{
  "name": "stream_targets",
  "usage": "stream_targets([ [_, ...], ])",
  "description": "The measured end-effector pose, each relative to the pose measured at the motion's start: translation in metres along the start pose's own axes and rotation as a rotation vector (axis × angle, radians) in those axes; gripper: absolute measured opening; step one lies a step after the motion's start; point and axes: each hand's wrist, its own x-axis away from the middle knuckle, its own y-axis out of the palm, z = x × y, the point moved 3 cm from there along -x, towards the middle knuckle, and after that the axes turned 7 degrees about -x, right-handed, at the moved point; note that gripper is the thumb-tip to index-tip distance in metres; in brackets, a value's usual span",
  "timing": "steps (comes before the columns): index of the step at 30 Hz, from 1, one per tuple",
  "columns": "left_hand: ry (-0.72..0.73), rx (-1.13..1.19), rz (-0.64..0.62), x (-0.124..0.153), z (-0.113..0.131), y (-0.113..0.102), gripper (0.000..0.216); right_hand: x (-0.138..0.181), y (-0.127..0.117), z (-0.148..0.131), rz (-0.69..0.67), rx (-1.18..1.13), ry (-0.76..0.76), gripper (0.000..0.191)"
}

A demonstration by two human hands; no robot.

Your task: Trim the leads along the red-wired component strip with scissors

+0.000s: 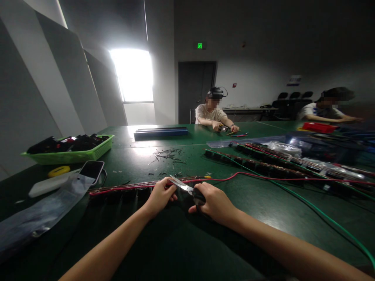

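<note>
My right hand (218, 203) grips a pair of scissors (186, 187) by the dark handles. Their bright blades are slightly apart and point left, the tips beside my left fingers. My left hand (161, 195) is closed in a pinch over a long dark strip (131, 192) on the table. What sits between its fingertips is hidden. Along the strip runs a red wire (117, 189), which passes behind both hands and on to the right. A small yellow piece (207, 177) lies at the strip's right end.
Dark wire offcuts (166, 154) are scattered on the green table (181, 249). At left are a green basket (107, 146) of black parts, a phone (91, 171) and a plastic bag (55, 212). More strips (263, 166) and a green wire (319, 214) lie right. Two people sit across.
</note>
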Motion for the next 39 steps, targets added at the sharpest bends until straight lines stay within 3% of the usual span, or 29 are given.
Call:
stream_targets([
  [39,-0.01,0.039,0.006,0.0002,0.0004,0.0003,0.026,0.0004,-0.0003,0.0001,0.017,-0.006,-0.002,0.055],
])
